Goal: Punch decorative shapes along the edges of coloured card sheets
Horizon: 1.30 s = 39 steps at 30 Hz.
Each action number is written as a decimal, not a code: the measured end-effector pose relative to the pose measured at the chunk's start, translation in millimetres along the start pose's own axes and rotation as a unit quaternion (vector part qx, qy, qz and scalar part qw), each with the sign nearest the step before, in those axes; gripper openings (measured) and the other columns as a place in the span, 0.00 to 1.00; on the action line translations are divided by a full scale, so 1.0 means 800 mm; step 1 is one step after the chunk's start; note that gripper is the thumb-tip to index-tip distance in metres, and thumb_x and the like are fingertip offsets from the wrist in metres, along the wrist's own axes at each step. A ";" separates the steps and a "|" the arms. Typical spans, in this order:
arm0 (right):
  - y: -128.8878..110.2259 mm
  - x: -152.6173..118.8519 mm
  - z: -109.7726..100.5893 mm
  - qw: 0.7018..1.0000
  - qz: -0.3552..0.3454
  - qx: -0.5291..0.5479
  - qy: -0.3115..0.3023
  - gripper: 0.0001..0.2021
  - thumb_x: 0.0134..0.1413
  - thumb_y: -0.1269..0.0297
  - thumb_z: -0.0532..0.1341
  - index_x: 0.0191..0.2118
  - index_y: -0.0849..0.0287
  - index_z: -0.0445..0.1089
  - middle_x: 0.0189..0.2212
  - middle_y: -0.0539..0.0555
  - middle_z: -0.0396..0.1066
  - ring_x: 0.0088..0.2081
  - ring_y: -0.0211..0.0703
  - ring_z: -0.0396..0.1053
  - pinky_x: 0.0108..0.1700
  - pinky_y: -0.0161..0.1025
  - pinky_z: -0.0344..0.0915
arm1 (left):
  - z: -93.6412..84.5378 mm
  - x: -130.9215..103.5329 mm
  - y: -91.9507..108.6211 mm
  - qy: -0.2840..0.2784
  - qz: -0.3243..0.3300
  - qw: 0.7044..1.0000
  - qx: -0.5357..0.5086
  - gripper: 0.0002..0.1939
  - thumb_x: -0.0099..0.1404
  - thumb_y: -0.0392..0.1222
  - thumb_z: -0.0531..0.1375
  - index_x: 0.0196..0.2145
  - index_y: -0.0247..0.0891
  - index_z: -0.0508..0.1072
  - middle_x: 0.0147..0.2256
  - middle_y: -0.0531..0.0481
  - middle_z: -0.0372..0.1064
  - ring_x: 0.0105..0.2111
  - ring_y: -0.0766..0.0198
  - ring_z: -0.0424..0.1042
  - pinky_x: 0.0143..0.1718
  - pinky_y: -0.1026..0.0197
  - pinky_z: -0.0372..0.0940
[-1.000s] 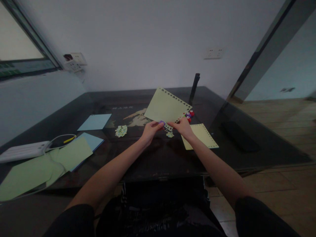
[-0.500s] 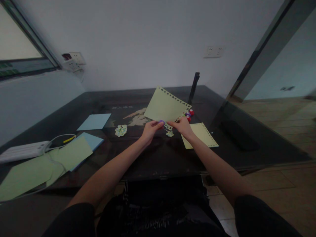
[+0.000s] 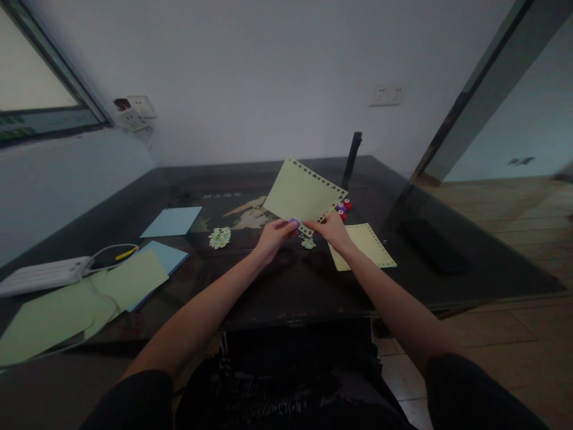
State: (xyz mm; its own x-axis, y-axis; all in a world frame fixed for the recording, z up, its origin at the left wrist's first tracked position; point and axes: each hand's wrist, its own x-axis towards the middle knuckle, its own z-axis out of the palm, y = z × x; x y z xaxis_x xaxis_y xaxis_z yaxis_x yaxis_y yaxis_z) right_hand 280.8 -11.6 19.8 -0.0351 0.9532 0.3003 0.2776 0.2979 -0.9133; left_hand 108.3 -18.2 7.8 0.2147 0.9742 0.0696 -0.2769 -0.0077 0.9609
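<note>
A pale yellow-green sheet of paper (image 3: 301, 192) is held up over the dark table, with small shapes cut in a row along two of its edges. Its lower edge sits in a small purple craft punch (image 3: 293, 221), which my left hand (image 3: 274, 234) grips between thumb and fingers. My right hand (image 3: 333, 230) pinches the sheet near its lower right corner. Below the sheet lies a small heap of punched paper bits (image 3: 308, 243). Several red and purple craft punches (image 3: 344, 206) stand just beyond my right hand, partly hidden by it and the sheet.
By my right forearm lies a stack of yellow punched sheets (image 3: 367, 246). A larger pile of paper bits (image 3: 220, 237) is left of centre. Further left are blue paper (image 3: 172, 221), green sheets (image 3: 134, 278) and a white power strip (image 3: 45, 276) with its cable. A black upright object (image 3: 351, 160) stands behind.
</note>
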 end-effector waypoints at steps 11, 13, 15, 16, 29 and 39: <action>0.001 0.002 -0.002 1.000 0.002 0.002 0.005 0.14 0.41 0.62 0.66 0.35 0.65 0.74 0.33 0.60 0.77 0.33 0.50 0.74 0.36 0.45 0.70 | 0.000 -0.001 -0.001 -0.031 -0.024 0.999 -0.036 0.17 0.48 0.45 0.69 0.34 0.33 0.73 0.30 0.50 0.72 0.30 0.68 0.70 0.33 0.64 0.62; 0.002 0.002 -0.003 1.000 0.007 -0.004 0.010 0.14 0.40 0.61 0.66 0.34 0.65 0.75 0.31 0.60 0.77 0.32 0.50 0.74 0.35 0.45 0.70 | -0.001 -0.001 -0.002 -0.038 -0.025 0.998 -0.033 0.17 0.49 0.45 0.69 0.34 0.33 0.73 0.31 0.50 0.72 0.31 0.68 0.70 0.32 0.65 0.62; 0.004 0.003 -0.003 1.000 0.005 0.000 0.013 0.15 0.40 0.59 0.66 0.34 0.65 0.75 0.31 0.60 0.77 0.32 0.50 0.74 0.35 0.45 0.70 | -0.002 0.000 -0.004 -0.043 -0.026 0.998 -0.032 0.17 0.49 0.45 0.69 0.34 0.33 0.72 0.31 0.50 0.72 0.31 0.68 0.70 0.31 0.65 0.61; 0.005 0.004 -0.004 1.000 0.001 0.005 0.015 0.15 0.40 0.59 0.66 0.34 0.65 0.75 0.32 0.60 0.77 0.32 0.50 0.74 0.36 0.44 0.70 | -0.003 0.000 -0.005 -0.044 -0.029 0.998 -0.034 0.17 0.49 0.45 0.69 0.34 0.33 0.72 0.31 0.50 0.72 0.31 0.68 0.70 0.30 0.66 0.62; 0.013 0.015 -0.017 0.996 -0.007 0.059 0.065 0.19 0.39 0.56 0.67 0.36 0.66 0.74 0.31 0.60 0.77 0.29 0.48 0.73 0.29 0.41 0.70 | -0.003 0.001 -0.005 -0.087 -0.021 0.996 0.021 0.25 0.50 0.38 0.68 0.46 0.35 0.72 0.43 0.42 0.73 0.37 0.64 0.71 0.38 0.63 0.63; 0.005 0.012 -0.018 0.994 0.003 0.073 0.075 0.19 0.38 0.56 0.67 0.35 0.65 0.74 0.32 0.59 0.77 0.28 0.45 0.73 0.28 0.40 0.70 | 0.000 -0.004 0.001 -0.136 0.019 0.984 0.115 0.22 0.48 0.36 0.68 0.43 0.35 0.74 0.46 0.41 0.71 0.44 0.58 0.70 0.51 0.53 0.60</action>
State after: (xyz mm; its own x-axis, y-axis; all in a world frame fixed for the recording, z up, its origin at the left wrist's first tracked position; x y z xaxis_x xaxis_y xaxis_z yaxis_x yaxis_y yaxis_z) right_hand 295.1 -1.9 22.9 0.1134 0.9399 0.3221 0.1337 0.3068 -0.9423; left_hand 107.7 -21.1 8.2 0.4592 0.8762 0.1462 -0.0764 -0.1250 0.9892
